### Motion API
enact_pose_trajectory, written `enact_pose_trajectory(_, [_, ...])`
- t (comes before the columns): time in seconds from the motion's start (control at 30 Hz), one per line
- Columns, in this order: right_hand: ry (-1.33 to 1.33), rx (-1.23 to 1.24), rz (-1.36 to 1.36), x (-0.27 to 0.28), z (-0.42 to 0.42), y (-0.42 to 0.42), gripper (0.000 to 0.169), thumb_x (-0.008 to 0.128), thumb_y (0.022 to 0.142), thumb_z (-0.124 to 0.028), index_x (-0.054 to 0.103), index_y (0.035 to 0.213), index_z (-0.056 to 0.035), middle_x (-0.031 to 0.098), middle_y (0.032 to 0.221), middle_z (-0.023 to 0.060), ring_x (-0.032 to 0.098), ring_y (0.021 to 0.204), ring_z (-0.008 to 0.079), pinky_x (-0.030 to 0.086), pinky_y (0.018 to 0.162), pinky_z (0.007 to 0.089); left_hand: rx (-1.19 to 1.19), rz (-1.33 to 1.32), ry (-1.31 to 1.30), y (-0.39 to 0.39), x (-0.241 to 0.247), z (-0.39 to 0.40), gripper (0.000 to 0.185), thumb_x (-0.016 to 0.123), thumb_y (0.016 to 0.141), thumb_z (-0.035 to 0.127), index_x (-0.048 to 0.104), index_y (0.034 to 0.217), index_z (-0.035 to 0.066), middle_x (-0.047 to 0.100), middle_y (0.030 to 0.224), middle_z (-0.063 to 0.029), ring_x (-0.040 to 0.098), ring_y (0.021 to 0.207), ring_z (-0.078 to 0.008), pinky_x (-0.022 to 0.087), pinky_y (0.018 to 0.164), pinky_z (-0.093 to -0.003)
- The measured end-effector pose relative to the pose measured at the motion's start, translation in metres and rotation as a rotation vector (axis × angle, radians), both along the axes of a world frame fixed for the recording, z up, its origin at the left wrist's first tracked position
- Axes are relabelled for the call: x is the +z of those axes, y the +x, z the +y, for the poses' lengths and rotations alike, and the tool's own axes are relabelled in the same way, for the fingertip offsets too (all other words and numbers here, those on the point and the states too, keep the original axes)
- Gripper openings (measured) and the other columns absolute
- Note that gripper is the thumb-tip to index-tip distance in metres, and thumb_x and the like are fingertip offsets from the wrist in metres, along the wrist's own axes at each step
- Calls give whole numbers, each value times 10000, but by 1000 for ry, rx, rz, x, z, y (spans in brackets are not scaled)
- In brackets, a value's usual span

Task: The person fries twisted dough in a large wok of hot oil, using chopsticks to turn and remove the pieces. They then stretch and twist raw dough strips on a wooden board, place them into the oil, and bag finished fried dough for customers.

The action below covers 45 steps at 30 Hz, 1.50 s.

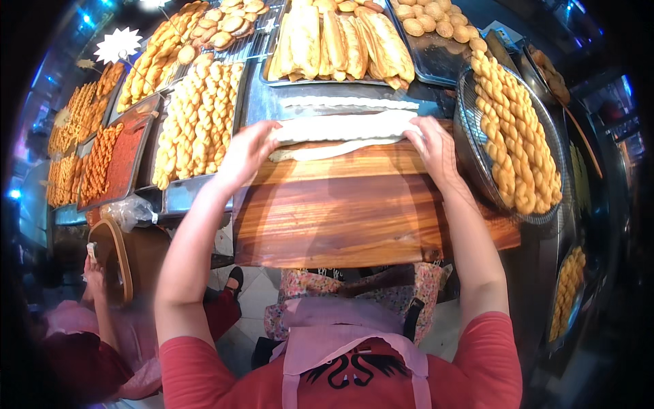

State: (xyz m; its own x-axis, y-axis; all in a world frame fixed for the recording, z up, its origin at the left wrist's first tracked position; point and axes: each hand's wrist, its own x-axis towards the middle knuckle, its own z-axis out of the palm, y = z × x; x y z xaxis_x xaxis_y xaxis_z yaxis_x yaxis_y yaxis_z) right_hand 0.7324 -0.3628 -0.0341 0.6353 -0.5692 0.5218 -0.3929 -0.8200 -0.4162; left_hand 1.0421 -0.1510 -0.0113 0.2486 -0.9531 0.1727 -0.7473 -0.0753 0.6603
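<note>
A long flat piece of pale dough (345,127) lies crosswise at the far side of the wooden board (327,220). My left hand (253,151) holds its left end and my right hand (431,145) holds its right end, fingers and thumbs closed on the dough. Just nearer to me, a thinner dough strip (337,149) runs along its lower edge, its left tip close to my left fingers. Beyond the large piece lies a narrow dough strip with a bumpy edge (350,103), touched by neither hand.
Fried dough twists (196,117) fill trays at the left, near a tray of red crumbs (125,158). Fried dough sticks (342,43) lie on a tray ahead. A wire basket (467,122) with large twists stands right. A co-worker's arm (102,307) shows at lower left.
</note>
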Motion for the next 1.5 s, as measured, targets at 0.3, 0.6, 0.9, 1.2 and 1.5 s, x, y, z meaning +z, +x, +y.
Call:
enact_pose_trajectory(0.3, [-165, -46, 2, -46, -86, 37, 159, 597, 889, -189, 662, 1001, -96, 655, 938, 86, 610, 930, 220, 480, 803, 356, -79, -346, 41, 59, -72, -107, 241, 586, 843, 93, 640, 1077, 109, 602, 1067, -154, 566, 1033, -330, 457, 903, -388])
enact_pose_trajectory(0.6, [276, -220, -79, -56, -76, 6, 417, 372, 986, -333, 535, 1225, -33, 525, 1257, 168, 467, 1196, 313, 354, 1026, 395, 130, -289, -97, -1, -37, -30, 251, 651, 841, 144, 626, 1070, 45, 578, 1069, -142, 569, 1006, -312, 479, 865, -372])
enact_pose_trajectory(0.9, [372, -223, -193, -52, -9, -21, 523, 436, 952, -412, 441, 1320, -40, 405, 1368, 198, 362, 1283, 329, 284, 1090, 436, 292, -436, -23, -14, -63, -5, 405, 658, 829, 195, 557, 1167, -4, 567, 1095, -189, 535, 1051, -355, 452, 904, -413])
enact_pose_trajectory(1.2, [573, -196, -314, -51, 69, -62, 355, 556, 911, -162, 510, 1254, -79, 509, 1280, 122, 474, 1190, 268, 395, 998, 376, 303, -260, 152, -23, 11, -58, 267, 638, 757, 143, 494, 922, -9, 617, 837, -174, 653, 788, -322, 526, 700, -401])
enact_pose_trajectory(1.5, [226, -480, -326, -32, 40, -10, 737, 700, 813, -280, 325, 1414, -75, 360, 1395, 231, 283, 1335, 377, 281, 1076, 427, -479, 1092, -252, -187, 184, -20, 174, 551, 780, -42, 415, 822, 58, 635, 994, -223, 651, 864, -222, 565, 765, -298])
